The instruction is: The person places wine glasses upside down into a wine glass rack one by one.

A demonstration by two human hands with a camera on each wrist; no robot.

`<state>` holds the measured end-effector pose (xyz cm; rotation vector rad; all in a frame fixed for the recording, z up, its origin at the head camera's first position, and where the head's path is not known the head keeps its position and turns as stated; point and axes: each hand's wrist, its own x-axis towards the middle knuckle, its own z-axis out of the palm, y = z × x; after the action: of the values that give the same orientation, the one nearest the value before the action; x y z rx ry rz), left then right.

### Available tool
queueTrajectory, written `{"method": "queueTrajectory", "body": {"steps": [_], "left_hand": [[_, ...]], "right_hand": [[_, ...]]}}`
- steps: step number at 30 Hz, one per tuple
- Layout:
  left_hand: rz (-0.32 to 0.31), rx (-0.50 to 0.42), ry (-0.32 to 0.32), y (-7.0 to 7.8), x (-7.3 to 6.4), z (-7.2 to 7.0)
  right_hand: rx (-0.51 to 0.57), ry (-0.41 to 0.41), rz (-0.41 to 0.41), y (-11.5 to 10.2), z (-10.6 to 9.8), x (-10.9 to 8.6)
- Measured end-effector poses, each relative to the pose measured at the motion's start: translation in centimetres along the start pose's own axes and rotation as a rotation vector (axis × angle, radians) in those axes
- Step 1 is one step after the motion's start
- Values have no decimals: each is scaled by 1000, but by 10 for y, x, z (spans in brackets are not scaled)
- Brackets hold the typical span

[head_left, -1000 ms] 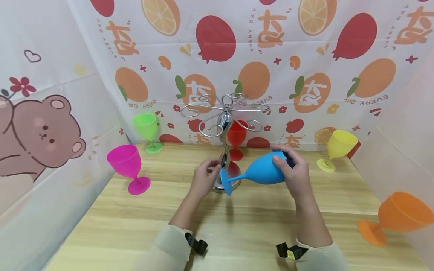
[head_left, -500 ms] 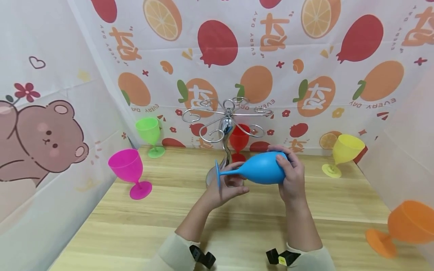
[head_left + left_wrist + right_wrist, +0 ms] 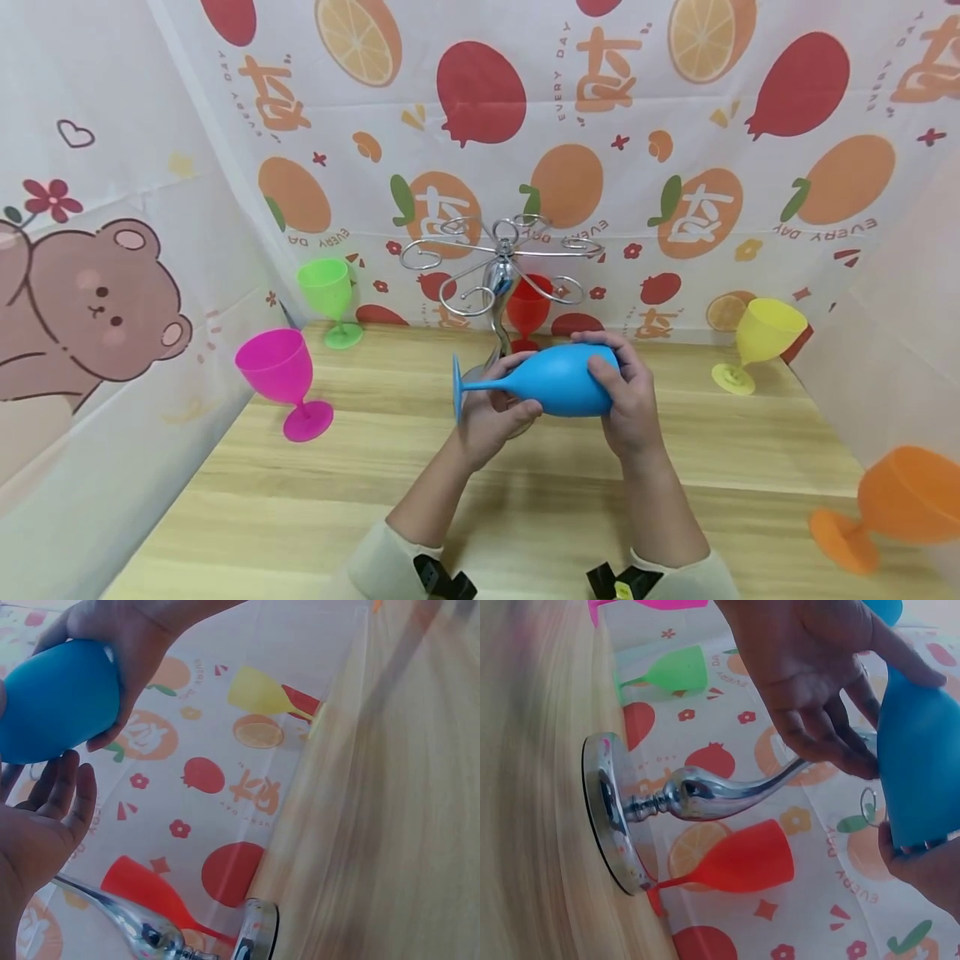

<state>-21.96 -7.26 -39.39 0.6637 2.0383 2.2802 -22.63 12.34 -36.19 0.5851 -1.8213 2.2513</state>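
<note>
A blue goblet is held on its side above the table, its foot pointing left. My right hand grips the bowl at the rim end, thumb on the near side. My left hand is round the stem end of the bowl, thumb in front; in the left wrist view its fingers touch the bowl from below. Just behind the hands stands a silver metal stand with curled wire arms. Its round base shows in the right wrist view but is mostly covered by my left hand in the head view.
A red goblet stands behind the stand. Green and magenta goblets are at left; yellow and orange ones at right. Printed cloth borders the wooden table.
My left hand has left the stand's base and come round the goblet's stem end. The goblet and my right hand have shifted left. The head view has tilted slightly.
</note>
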Motion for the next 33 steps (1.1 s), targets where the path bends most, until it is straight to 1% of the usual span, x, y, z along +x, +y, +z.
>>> {"method": "queueTrajectory", "body": {"steps": [3,8,9,11,13,15,17,19,21,22,25,27,28,31,33], "left_hand": [[22,-7,-6,3,2,-2],[88,-34,-23,3,2,-2],[89,-41,-23,3,3,-3],[84,-52,-10,3,4,-3],[87,-62,16,3,4,-4],[76,-60,42,3,3,-5],[98,-54,56,2,2,-6],[105,-35,59,2,1,-5],[115,-2,67,3,2,-4],[128,23,70,3,3,-3],[138,91,89,6,3,0],[146,138,100,8,4,1],[146,156,100,10,5,2],[165,197,82,15,7,4],[198,221,51,17,10,6]], "right_hand": [[-31,-67,8,-1,-7,3],[-94,-200,12,3,-23,2],[-107,-225,10,3,-26,3],[-135,-278,12,3,-30,4],[-156,-333,18,3,-31,5],[-183,-387,21,5,-32,6],[-198,-431,20,6,-32,7],[-195,-464,17,8,-31,8],[-206,-480,27,9,-29,7],[-216,-482,35,10,-28,6],[-230,-477,53,12,-24,4],[-234,-460,43,12,-22,4],[-228,-451,25,13,-21,4],[-189,-410,-24,13,-22,4],[-151,-369,-23,12,-24,5]]}}
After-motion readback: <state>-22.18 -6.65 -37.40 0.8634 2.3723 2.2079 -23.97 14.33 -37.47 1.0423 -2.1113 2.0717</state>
